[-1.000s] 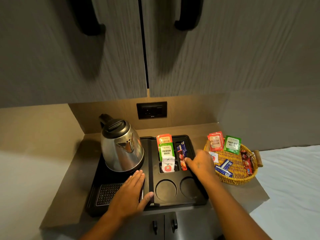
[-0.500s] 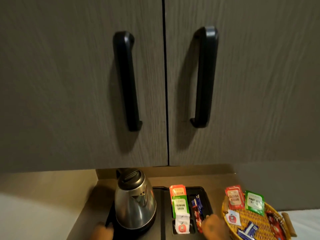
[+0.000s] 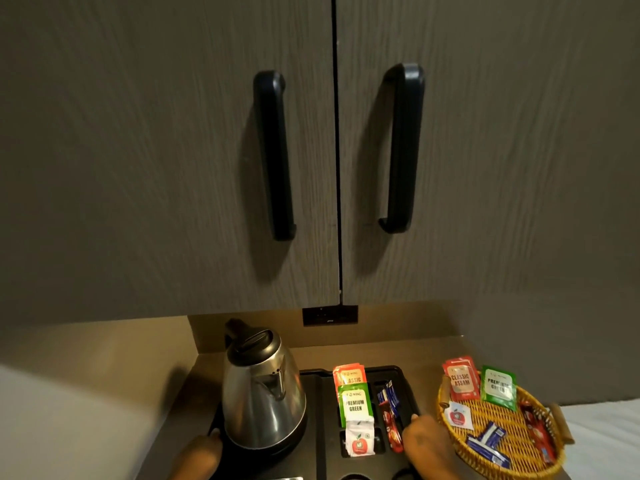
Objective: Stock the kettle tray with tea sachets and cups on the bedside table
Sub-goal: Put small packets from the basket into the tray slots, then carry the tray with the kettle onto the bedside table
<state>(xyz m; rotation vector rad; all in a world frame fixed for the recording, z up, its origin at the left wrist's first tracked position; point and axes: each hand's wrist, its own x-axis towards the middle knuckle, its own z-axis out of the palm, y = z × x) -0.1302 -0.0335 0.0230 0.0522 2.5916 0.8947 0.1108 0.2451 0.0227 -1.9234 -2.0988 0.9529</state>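
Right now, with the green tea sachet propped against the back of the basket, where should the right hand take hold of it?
Pinch the free top edge of the green tea sachet from above, thumb in front. It stands tilted on the wicker basket rim beside the red Assam sachet, so its top sticks up clear. The right hand is close by on the tray.

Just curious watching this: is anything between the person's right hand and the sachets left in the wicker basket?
Nothing visible. The right hand rests on the tray's right edge, right beside the wicker basket. Its sachets lie open on top, uncovered; only the basket's low rim lies between.
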